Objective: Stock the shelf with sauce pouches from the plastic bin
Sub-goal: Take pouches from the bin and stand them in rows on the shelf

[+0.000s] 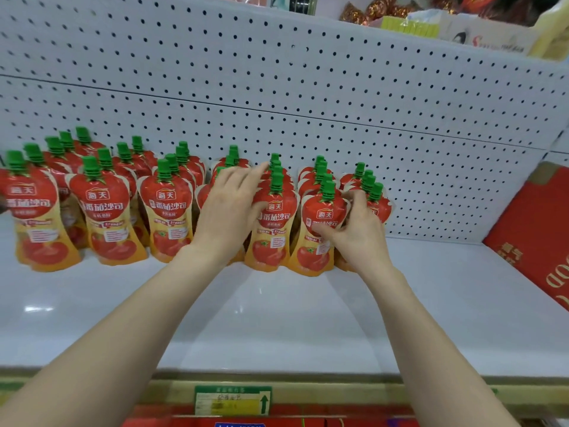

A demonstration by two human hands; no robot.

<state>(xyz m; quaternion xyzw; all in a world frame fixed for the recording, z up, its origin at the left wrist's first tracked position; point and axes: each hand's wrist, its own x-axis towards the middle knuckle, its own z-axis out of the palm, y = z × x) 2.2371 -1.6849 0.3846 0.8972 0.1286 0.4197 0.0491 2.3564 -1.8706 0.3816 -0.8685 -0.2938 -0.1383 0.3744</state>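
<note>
Already the sauce pouches [160, 208] stand in rows across the left and middle of the frame, green caps up, on the white shelf [277, 318]. The step in hand looks like placing and straightening. The right hand [354, 232] pinches the front pouch [323, 217] of a row right of centre, thumb across its face and fingers curled at its right edge. That pouch stands upright on the shelf. The left hand [231, 204] lies near it to the left, fingers fairly straight and laid over the neighbouring rows, seemingly steadying them. The bin is out of view. Next, I judge, the front pouch needs squaring with its row, then a release that tips nothing. Behind runs a perforated back panel [338, 97]. A red box [529, 229] leans at the right edge.
</note>
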